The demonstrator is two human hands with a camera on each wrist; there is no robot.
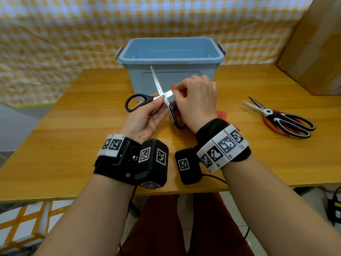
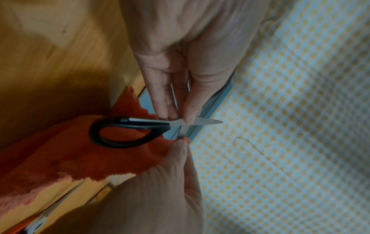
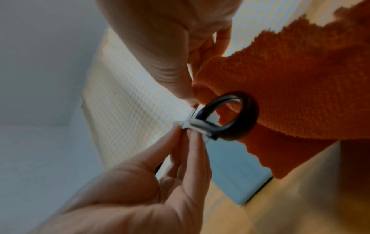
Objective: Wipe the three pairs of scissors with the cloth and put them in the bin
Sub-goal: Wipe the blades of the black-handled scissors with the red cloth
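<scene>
The open black-handled scissors [image 1: 162, 97] are pinched at the pivot by the left hand [image 1: 145, 117] while one blade is wiped with the orange cloth [image 2: 70, 158] gripped in the right hand [image 1: 195, 100]; the other blade probably comes next.

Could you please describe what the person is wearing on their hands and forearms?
Both forearms are bare, with no sleeves or gloves. Each wrist carries a black strap bearing white blocks printed with black square markers, plus a black camera box with similar markers. Thin black cables hang from both.
</scene>
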